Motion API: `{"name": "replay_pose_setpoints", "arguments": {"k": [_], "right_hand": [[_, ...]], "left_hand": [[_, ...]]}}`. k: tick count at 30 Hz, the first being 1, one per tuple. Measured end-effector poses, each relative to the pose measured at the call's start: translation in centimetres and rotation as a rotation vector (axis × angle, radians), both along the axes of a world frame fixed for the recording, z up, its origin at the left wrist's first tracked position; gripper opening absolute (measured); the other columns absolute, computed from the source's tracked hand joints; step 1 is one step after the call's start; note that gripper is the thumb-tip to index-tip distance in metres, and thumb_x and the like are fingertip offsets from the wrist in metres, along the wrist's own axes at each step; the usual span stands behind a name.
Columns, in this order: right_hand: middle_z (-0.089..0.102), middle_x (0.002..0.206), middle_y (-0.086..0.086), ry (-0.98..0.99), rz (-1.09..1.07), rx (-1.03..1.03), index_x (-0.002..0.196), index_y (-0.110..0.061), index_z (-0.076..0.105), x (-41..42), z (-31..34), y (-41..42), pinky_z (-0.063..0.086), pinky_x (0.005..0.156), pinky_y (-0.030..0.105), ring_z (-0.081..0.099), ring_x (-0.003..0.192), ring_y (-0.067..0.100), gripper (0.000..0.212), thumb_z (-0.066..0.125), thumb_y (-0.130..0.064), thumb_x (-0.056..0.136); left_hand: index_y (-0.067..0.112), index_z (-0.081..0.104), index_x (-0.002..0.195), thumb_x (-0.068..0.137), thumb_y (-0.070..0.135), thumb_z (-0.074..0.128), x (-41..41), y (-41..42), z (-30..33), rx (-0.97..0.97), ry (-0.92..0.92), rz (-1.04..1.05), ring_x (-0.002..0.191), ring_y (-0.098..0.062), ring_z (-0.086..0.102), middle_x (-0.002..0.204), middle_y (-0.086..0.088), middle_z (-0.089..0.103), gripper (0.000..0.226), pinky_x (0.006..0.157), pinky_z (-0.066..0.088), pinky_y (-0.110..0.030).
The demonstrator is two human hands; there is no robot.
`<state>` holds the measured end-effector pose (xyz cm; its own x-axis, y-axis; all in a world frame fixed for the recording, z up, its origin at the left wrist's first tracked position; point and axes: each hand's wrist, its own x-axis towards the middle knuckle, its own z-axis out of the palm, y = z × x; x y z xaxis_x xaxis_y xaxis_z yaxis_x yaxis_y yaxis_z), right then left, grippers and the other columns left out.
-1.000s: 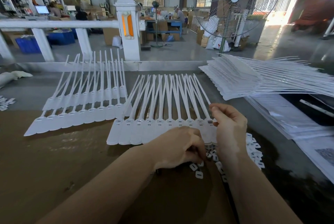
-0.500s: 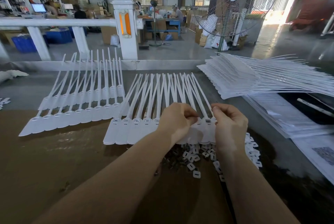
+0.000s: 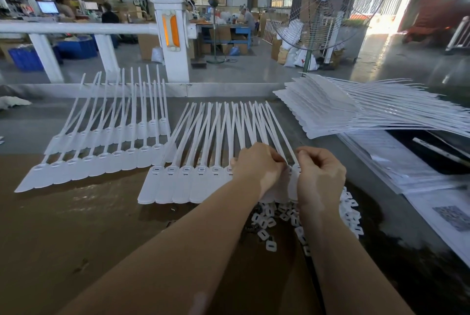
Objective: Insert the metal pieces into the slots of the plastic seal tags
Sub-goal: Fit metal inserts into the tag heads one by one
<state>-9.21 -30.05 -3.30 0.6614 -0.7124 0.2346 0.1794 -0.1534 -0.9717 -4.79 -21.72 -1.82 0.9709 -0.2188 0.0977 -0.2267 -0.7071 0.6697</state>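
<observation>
Midway along the table [image 3: 76,225], a row of tags [image 3: 193,177] lies flat, and both hands meet at its right end: left hand [image 3: 256,167] and right hand [image 3: 319,177], each grip curled, pinching there. Clips [image 3: 269,238] lie heaped beneath; a tag stack [image 3: 330,108] sits toward the far right corner.

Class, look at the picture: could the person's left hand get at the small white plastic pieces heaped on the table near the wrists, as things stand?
Probably yes. The heap of small white pieces lies just below the left hand, with nothing over it. But that hand is curled at the row of seal tags and would have to let go first.
</observation>
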Motion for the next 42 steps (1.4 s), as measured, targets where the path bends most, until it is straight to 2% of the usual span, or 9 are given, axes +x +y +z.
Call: {"name": "replay_pose_setpoints", "arguments": {"k": [3,8,10,14,18,21,28,36,42], "right_hand": [[0.065,0.078,-0.004,0.015,0.004,-0.017,0.081,-0.017,0.067,0.1,0.0,0.0,0.041,0.069,0.021,0.057,0.076,0.007,0.013,0.057,-0.010,0.086],[0.067,0.083,0.000,0.021,0.011,-0.046,0.081,-0.018,0.068,0.0,0.0,0.1,0.044,0.074,0.025,0.059,0.082,0.013,0.013,0.058,-0.010,0.085],[0.066,0.082,-0.001,0.019,0.008,-0.053,0.081,-0.018,0.067,0.0,0.0,0.2,0.042,0.072,0.022,0.059,0.082,0.013,0.013,0.058,-0.010,0.086],[0.063,0.075,-0.008,-0.021,-0.047,0.007,0.078,-0.021,0.067,-0.1,0.1,-0.1,0.042,0.070,0.023,0.057,0.073,0.006,0.015,0.057,-0.011,0.086],[0.057,0.069,-0.007,-0.063,-0.095,0.059,0.084,-0.012,0.069,-0.1,0.2,-0.3,0.045,0.070,0.030,0.052,0.071,0.011,0.013,0.057,-0.011,0.086],[0.057,0.069,-0.006,-0.077,-0.094,0.054,0.084,-0.012,0.069,-0.1,0.2,-0.3,0.045,0.071,0.032,0.052,0.072,0.012,0.012,0.057,-0.011,0.086],[0.062,0.074,-0.007,-0.074,-0.092,0.032,0.084,-0.013,0.069,-0.2,0.4,-0.2,0.046,0.073,0.026,0.056,0.073,0.007,0.013,0.057,-0.011,0.086],[0.063,0.074,-0.007,-0.063,-0.075,0.035,0.083,-0.015,0.069,-0.2,0.2,-0.1,0.044,0.071,0.022,0.056,0.072,0.005,0.013,0.057,-0.012,0.085],[0.064,0.078,-0.007,-0.048,-0.042,-0.021,0.080,-0.021,0.066,-0.4,0.3,0.1,0.041,0.069,0.020,0.056,0.073,0.004,0.014,0.057,-0.013,0.087]], "left_hand": [[0.032,0.073,0.092,0.086,0.033,0.061,0.2,-0.3,-0.3,0.000,0.002,0.027,0.108,-0.016,0.055,0.102,0.009,0.069,0.014,0.099,0.031,-0.040],[0.034,0.071,0.085,0.084,0.036,0.062,0.3,-0.7,-0.4,-0.011,0.038,0.064,0.107,-0.016,0.052,0.099,0.010,0.068,0.010,0.082,0.014,-0.033],[0.034,0.071,0.086,0.084,0.036,0.062,0.4,-0.7,-0.5,-0.013,0.041,0.067,0.108,-0.015,0.052,0.100,0.011,0.068,0.010,0.083,0.015,-0.032],[0.033,0.073,0.086,0.083,0.035,0.064,0.6,-0.4,-0.6,-0.040,0.043,0.033,0.105,-0.015,0.054,0.098,0.010,0.069,0.009,0.097,0.028,-0.036],[0.033,0.074,0.083,0.081,0.035,0.067,0.7,-0.3,-0.7,-0.069,0.046,0.042,0.103,-0.015,0.054,0.096,0.011,0.069,0.008,0.093,0.025,-0.033],[0.033,0.074,0.088,0.082,0.036,0.066,0.7,-0.5,-0.9,-0.075,0.048,0.045,0.108,-0.016,0.052,0.101,0.010,0.069,0.010,0.098,0.023,-0.032],[0.036,0.072,0.091,0.080,0.038,0.066,0.7,-0.7,-0.8,-0.023,0.067,0.055,0.115,-0.016,0.046,0.108,0.010,0.066,0.012,0.085,0.013,-0.033],[0.028,0.071,0.081,0.075,0.030,0.068,1.1,-1.3,-0.3,0.010,0.158,0.130,0.108,-0.018,0.050,0.095,0.005,0.067,0.008,0.084,0.017,-0.033],[0.030,0.072,0.084,0.078,0.030,0.066,0.9,-1.1,0.0,0.021,0.147,0.121,0.105,-0.017,0.051,0.097,0.007,0.068,0.008,0.083,0.017,-0.033]]}}
